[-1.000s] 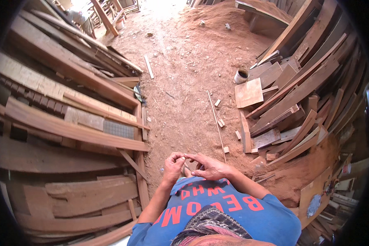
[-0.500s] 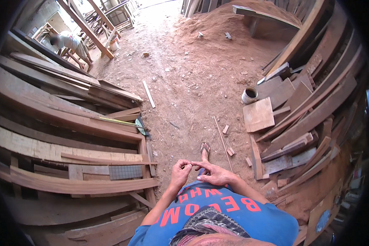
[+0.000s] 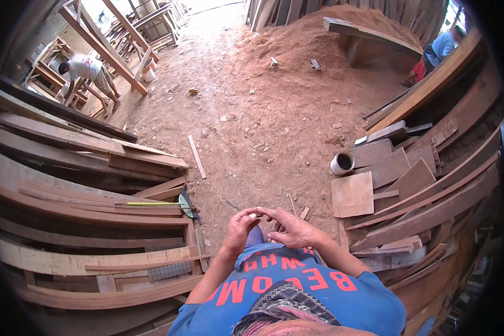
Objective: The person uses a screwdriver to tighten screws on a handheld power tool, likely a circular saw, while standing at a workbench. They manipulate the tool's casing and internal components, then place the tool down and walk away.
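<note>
In front of my blue shirt, both hands come together at waist height. Fingers on my left hand are curled into a pinch; anything between them is too small to make out. My right hand reaches across with its index finger touching the left fingertips. Its thumb stands apart from the index finger, and I see nothing in its palm.
Stacked timber lines my left, with a yellow strip on it. On the right lie boards beside a white bucket. Sawdust is heaped ahead. One person bends far left; another is far right.
My view has tilted up and ahead, and the floor and stacks sit lower. Both hands have risen slightly, still touching. A second person has come into view at the far right.
</note>
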### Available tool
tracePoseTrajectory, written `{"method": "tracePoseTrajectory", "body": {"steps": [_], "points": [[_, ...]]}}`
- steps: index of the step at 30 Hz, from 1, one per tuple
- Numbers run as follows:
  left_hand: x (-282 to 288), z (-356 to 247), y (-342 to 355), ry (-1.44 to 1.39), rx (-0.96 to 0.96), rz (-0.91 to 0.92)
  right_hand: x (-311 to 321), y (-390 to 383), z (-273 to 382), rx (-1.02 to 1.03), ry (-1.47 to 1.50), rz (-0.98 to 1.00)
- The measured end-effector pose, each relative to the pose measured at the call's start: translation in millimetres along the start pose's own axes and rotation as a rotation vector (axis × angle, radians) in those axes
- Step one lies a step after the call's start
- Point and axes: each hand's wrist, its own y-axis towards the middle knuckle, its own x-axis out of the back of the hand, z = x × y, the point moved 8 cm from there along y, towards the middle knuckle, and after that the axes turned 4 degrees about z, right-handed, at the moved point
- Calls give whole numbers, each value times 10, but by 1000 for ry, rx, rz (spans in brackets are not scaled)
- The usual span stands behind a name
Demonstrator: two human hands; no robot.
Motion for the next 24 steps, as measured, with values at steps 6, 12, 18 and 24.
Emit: {"method": "tracePoseTrajectory", "body": {"steps": [6,12,18,24], "points": [[189,-352,1037,-13,137,-70,696,762,-12,44,-254,-120],[468,-729,2270,-188,228,25,1551,1703,-19,-2,-328,-174],[520,-1675,3376,-302,238,151,2399,2771,285,-160,-128,-74],[628,-2324,4076,30,183,151,2828,3738,272,-17,218,37]]}}
